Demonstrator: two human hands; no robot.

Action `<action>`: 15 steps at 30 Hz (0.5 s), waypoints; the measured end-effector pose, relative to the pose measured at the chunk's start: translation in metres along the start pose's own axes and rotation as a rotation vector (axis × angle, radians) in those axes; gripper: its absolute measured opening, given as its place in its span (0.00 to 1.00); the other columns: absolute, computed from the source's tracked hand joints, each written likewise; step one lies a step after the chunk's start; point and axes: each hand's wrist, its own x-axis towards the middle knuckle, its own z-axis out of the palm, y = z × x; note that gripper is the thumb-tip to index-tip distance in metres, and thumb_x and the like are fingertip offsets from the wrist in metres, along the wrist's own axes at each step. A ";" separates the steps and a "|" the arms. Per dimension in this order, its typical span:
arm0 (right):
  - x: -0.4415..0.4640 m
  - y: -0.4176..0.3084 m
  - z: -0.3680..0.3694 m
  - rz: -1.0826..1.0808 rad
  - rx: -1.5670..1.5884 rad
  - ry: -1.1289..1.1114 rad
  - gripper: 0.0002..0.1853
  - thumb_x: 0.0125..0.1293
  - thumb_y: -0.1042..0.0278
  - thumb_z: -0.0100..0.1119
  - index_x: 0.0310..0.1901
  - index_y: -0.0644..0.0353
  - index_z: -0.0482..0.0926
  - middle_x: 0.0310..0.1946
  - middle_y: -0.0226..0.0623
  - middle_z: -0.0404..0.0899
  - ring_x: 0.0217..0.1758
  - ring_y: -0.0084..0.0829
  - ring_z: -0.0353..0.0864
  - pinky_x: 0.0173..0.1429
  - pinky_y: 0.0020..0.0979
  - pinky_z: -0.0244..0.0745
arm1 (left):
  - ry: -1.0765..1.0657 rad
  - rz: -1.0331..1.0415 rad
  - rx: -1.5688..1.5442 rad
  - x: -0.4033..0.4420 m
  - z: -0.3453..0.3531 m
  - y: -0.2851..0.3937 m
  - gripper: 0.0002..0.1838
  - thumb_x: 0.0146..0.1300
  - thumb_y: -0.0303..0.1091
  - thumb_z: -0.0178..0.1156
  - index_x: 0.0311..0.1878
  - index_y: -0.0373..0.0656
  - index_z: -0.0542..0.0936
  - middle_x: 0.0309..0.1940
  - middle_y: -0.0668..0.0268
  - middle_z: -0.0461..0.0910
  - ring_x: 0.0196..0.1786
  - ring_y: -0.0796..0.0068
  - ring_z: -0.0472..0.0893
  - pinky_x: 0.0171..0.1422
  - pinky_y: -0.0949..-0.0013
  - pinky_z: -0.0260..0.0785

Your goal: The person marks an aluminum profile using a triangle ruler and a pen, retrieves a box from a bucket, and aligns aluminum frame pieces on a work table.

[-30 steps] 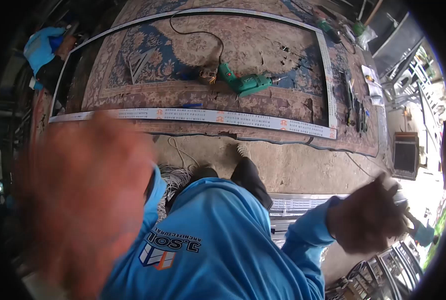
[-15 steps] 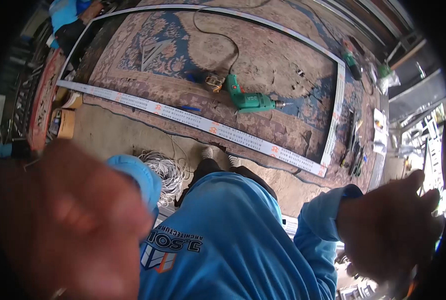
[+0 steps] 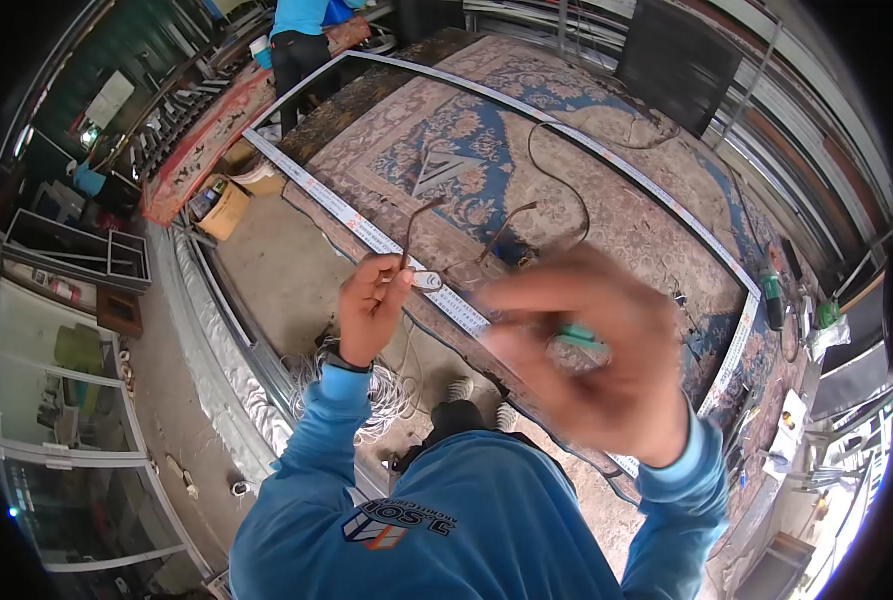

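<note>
My left hand (image 3: 371, 305) is closed on a pair of eyeglasses (image 3: 426, 281), thumb and fingers pinching one side. Their two brown temples stick up, unfolded, and a lens catches the light. Close to the camera, my right hand (image 3: 606, 350) is smeared by motion, its fingers curled to the right of the glasses. Whether it touches them or holds anything cannot be made out. Through the gap in its fingers shows part of the green drill (image 3: 583, 338). Beyond both hands, a large rectangular aluminum frame (image 3: 666, 200) with printed protective film lies over the patterned carpet (image 3: 606, 165).
A coil of pale cord (image 3: 391, 400) lies on the floor by my feet. A cardboard box (image 3: 224, 210) stands left of the frame. Another green power tool (image 3: 772, 295) rests at the right. Glazed panels (image 3: 76, 455) stand far left. A person in blue (image 3: 296, 50) works at the back.
My view has swung left and up. Both hands, blurred and near the camera before, have come forward and together, and the eyeglasses now show in my left hand.
</note>
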 end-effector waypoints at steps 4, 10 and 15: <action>0.045 -0.017 0.078 -0.319 0.166 -0.428 0.13 0.69 0.70 0.73 0.51 0.63 0.84 0.37 0.42 0.85 0.34 0.32 0.85 0.39 0.35 0.80 | 0.042 0.006 -0.043 -0.014 0.022 -0.006 0.10 0.76 0.29 0.68 0.52 0.34 0.82 0.35 0.70 0.84 0.35 0.87 0.79 0.40 0.77 0.71; 0.047 -0.054 0.118 -0.493 0.223 -0.743 0.13 0.69 0.69 0.73 0.51 0.63 0.83 0.37 0.42 0.85 0.34 0.33 0.85 0.40 0.36 0.80 | -0.062 -0.152 -0.137 -0.019 0.041 -0.027 0.10 0.77 0.25 0.66 0.56 0.33 0.80 0.44 0.65 0.86 0.44 0.82 0.84 0.44 0.75 0.78; 0.035 -0.067 0.125 -0.470 0.259 -0.853 0.13 0.69 0.68 0.74 0.50 0.62 0.83 0.37 0.41 0.84 0.34 0.34 0.85 0.40 0.37 0.81 | -0.017 -0.118 -0.215 -0.049 0.039 -0.024 0.10 0.77 0.23 0.65 0.56 0.33 0.79 0.47 0.63 0.85 0.47 0.81 0.85 0.45 0.75 0.79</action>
